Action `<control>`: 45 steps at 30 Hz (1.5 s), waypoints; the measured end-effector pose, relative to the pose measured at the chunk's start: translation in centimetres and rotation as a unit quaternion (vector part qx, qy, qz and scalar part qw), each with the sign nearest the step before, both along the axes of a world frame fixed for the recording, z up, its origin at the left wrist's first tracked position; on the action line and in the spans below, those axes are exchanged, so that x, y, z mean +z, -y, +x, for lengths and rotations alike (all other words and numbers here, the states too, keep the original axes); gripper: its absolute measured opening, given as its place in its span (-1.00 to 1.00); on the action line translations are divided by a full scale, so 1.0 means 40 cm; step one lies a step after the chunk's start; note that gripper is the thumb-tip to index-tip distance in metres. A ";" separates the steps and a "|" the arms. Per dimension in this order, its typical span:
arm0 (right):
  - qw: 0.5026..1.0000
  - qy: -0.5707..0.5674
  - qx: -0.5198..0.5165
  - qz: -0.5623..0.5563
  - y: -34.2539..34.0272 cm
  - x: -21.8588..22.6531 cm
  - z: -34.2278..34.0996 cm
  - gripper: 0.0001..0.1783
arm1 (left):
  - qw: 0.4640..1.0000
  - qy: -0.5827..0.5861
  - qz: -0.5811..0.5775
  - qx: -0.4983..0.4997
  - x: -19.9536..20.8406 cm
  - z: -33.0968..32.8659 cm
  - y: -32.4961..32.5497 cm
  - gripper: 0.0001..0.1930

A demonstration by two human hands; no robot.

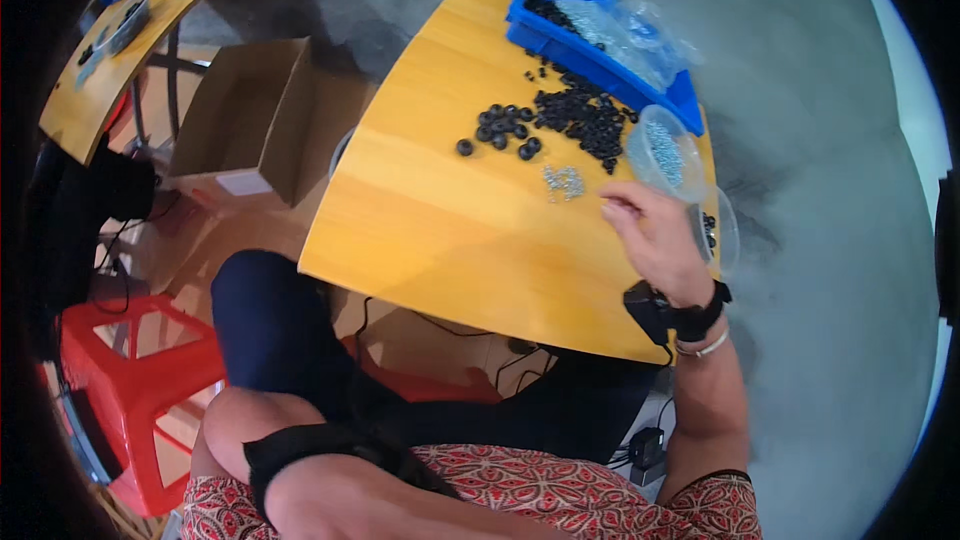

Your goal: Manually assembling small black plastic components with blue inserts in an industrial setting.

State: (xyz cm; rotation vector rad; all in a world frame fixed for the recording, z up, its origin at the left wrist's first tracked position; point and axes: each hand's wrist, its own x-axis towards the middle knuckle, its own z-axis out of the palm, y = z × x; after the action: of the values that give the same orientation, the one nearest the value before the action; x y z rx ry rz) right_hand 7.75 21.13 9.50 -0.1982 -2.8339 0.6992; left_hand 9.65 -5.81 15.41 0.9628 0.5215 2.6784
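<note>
My right hand (655,240) is low over the yellow table, its thumb and fingers curled together near the tabletop. Whether anything small is between the fingertips I cannot make out. Just left of the fingertips lies a loose patch of tiny silvery pieces (563,183). Beyond it spread a heap of small black parts (585,120) and a cluster of round black knobs (502,125). A clear round tub (640,162) of small bluish metallic pieces stands right behind the hand. My left arm bends back at the elbow toward the lower edge; the left hand is out of view.
The table (430,230) has a blue tray (610,55) at its far edge, with black parts and a plastic bag. A second clear container (728,230) sits at the right edge. Left are a cardboard box (240,120), a red stool (130,370) and another table (75,100).
</note>
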 end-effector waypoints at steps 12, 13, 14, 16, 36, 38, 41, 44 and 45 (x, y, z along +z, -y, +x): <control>0.992 0.014 0.124 0.023 -0.014 -0.031 -0.172 -0.80 | 0.828 0.165 -0.347 -0.407 -0.263 -0.186 -0.141 -0.78; 0.992 0.039 0.117 0.041 -0.017 -0.028 -0.193 -0.75 | 0.828 0.166 -0.346 -0.408 -0.278 -0.193 -0.144 -0.78; 0.992 0.040 0.116 0.042 -0.021 -0.027 -0.213 -0.75 | 0.830 0.169 -0.343 -0.405 -0.290 -0.200 -0.143 -0.77; 0.975 0.010 0.175 0.135 -0.025 -0.030 -0.254 -0.71 | 0.832 0.175 -0.342 -0.401 -0.322 -0.212 -0.147 -0.74; 0.948 0.098 0.282 0.106 0.054 -0.067 -0.246 -0.52 | 0.876 0.303 -0.287 -0.244 -0.327 -0.332 -0.146 -0.23; 0.942 0.120 0.298 0.094 0.049 -0.065 -0.237 -0.52 | 0.872 0.295 -0.296 -0.255 -0.327 -0.334 -0.149 -0.25; 0.960 0.006 0.261 0.105 0.018 -0.057 -0.230 -0.56 | 0.866 0.291 -0.298 -0.278 -0.336 -0.333 -0.148 -0.27; 0.991 -0.038 0.127 0.013 -0.061 -0.010 -0.226 -0.63 | 0.869 0.305 -0.296 -0.255 -0.318 -0.333 -0.144 -0.29; 0.996 -0.002 0.088 -0.014 -0.097 -0.005 -0.211 -0.66 | 0.869 0.299 -0.302 -0.253 -0.318 -0.328 -0.145 -0.29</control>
State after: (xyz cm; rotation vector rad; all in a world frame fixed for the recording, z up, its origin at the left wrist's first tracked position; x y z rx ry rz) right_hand -0.67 25.01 9.29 0.0487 -2.8630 0.7733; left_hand -3.45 -0.01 2.69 0.0481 0.7576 1.9695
